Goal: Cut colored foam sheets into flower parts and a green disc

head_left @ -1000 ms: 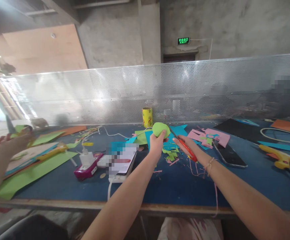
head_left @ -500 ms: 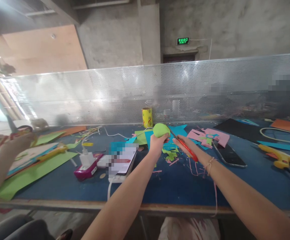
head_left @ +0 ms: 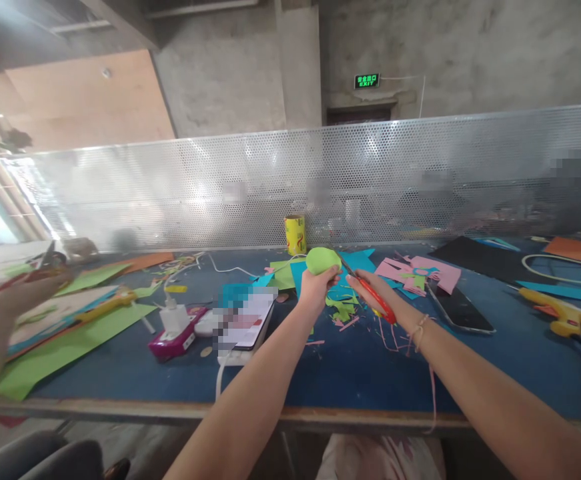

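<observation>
In the head view, my left hand [head_left: 320,287] pinches a rounded piece of light green paper [head_left: 321,259] above the blue table. My right hand [head_left: 365,288] is closed around red-handled scissors [head_left: 376,298], whose blades reach the right edge of the green piece. Beneath and behind my hands lie blue paper [head_left: 360,259] and green paper scraps [head_left: 343,308]. Cut pink paper [head_left: 435,273] lies just right of my right hand, partly over a dark phone [head_left: 463,310].
A yellow tape roll [head_left: 295,235] stands at the perforated metal divider [head_left: 250,180]. Left of me are a lit phone [head_left: 250,320] and a purple power strip [head_left: 177,341]. A yellow glue gun [head_left: 560,310] lies right. At far left, a co-worker's hand [head_left: 30,293] holds scissors.
My hands and the scissors stay almost in place, and the green piece has tilted slightly. At far left, the co-worker's hands and scissors have shifted.
</observation>
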Tool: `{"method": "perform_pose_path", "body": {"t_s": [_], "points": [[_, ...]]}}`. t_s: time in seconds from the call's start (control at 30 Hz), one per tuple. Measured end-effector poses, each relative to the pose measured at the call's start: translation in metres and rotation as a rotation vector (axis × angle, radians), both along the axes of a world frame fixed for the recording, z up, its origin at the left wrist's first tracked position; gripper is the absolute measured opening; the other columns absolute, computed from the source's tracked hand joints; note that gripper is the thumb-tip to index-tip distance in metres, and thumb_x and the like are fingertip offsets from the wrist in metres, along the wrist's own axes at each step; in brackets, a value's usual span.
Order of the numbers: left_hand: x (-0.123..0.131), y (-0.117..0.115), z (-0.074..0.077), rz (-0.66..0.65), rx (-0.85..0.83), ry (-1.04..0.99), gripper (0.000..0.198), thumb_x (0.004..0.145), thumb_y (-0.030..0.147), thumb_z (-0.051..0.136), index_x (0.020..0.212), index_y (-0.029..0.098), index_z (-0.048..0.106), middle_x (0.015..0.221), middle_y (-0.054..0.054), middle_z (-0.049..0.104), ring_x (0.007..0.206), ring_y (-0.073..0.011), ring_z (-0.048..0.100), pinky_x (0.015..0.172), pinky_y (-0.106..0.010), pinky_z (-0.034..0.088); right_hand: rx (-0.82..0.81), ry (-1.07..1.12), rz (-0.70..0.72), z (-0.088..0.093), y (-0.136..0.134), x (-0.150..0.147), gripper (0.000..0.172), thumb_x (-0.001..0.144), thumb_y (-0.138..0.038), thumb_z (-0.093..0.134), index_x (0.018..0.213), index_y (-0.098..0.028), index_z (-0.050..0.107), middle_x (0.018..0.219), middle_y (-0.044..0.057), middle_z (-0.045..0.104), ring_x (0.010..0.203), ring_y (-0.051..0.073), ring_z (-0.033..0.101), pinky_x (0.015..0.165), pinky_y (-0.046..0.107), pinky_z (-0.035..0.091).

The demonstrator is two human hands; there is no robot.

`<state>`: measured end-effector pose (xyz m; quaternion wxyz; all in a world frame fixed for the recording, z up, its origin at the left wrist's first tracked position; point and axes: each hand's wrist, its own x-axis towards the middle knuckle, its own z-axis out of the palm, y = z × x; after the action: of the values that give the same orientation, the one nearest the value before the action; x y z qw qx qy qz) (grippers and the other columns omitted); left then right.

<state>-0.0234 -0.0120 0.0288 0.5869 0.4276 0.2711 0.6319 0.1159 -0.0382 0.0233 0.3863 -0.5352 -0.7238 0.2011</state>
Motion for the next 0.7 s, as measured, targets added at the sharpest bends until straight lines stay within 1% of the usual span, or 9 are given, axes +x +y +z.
{"method": "perform_pose_path", "body": {"t_s": [0.1, 0.23, 0.4, 0.53, 0.63, 0.7], "points": [[0.000, -0.001, 0.000, -0.003, -0.004, -0.014, 0.025, 0.048, 0.020, 0.075, 0.067, 0.009, 0.062, 0.057, -0.004, 0.062, 0.047, -0.0075, 0.051, 0.049, -0.021, 0.041, 0.047, -0.037, -0.009, 0.000, 0.001, 0.001, 0.035, 0.081, -0.051, 0.041, 0.064, -0.021, 0.038, 0.051, -0.004, 0.037, 0.046, 0.010, 0.037, 0.047, 0.023, 0.028], [0.000, 0.001, 0.000, 0.004, -0.009, -0.002, 0.026, 0.048, 0.020, 0.075, 0.067, 0.009, 0.062, 0.057, -0.004, 0.061, 0.046, -0.0074, 0.051, 0.049, -0.021, 0.041, 0.105, -0.051, -0.007, 0.000, 0.003, 0.003, 0.038, 0.077, -0.054, 0.046, 0.062, -0.020, 0.038, 0.050, -0.005, 0.031, 0.046, 0.009, 0.030, 0.045, 0.023, 0.024], [-0.001, 0.006, -0.003, 0.045, -0.017, 0.013, 0.027, 0.050, 0.025, 0.075, 0.068, 0.010, 0.061, 0.057, -0.003, 0.061, 0.046, -0.0076, 0.051, 0.049, -0.021, 0.042, 0.138, -0.072, -0.021, -0.002, 0.006, 0.006, 0.039, 0.076, -0.055, 0.045, 0.062, -0.019, 0.041, 0.050, -0.005, 0.031, 0.047, 0.008, 0.029, 0.045, 0.023, 0.024], [-0.002, 0.009, -0.005, 0.131, -0.012, 0.011, 0.027, 0.056, 0.030, 0.072, 0.071, 0.011, 0.060, 0.058, -0.003, 0.061, 0.046, -0.0076, 0.052, 0.049, -0.021, 0.042, 0.096, -0.060, -0.017, -0.001, 0.004, 0.006, 0.038, 0.076, -0.055, 0.045, 0.062, -0.019, 0.040, 0.050, -0.005, 0.033, 0.046, 0.008, 0.032, 0.045, 0.022, 0.027], [-0.002, 0.011, -0.007, 0.137, 0.010, 0.076, 0.029, 0.058, 0.034, 0.071, 0.071, 0.010, 0.061, 0.058, -0.003, 0.061, 0.046, -0.0080, 0.052, 0.048, -0.021, 0.041, -0.009, -0.031, -0.022, 0.000, 0.002, 0.005, 0.038, 0.078, -0.055, 0.043, 0.065, -0.020, 0.042, 0.048, -0.004, 0.040, 0.042, 0.009, 0.038, 0.042, 0.022, 0.030], [-0.001, 0.012, -0.010, 0.128, 0.025, 0.122, 0.029, 0.058, 0.034, 0.071, 0.070, 0.010, 0.061, 0.058, -0.004, 0.061, 0.047, -0.0082, 0.052, 0.048, -0.021, 0.041, -0.026, -0.005, -0.034, -0.002, 0.001, 0.005, 0.038, 0.080, -0.055, 0.041, 0.068, -0.019, 0.046, 0.047, -0.003, 0.045, 0.039, 0.009, 0.039, 0.040, 0.021, 0.031]]}}
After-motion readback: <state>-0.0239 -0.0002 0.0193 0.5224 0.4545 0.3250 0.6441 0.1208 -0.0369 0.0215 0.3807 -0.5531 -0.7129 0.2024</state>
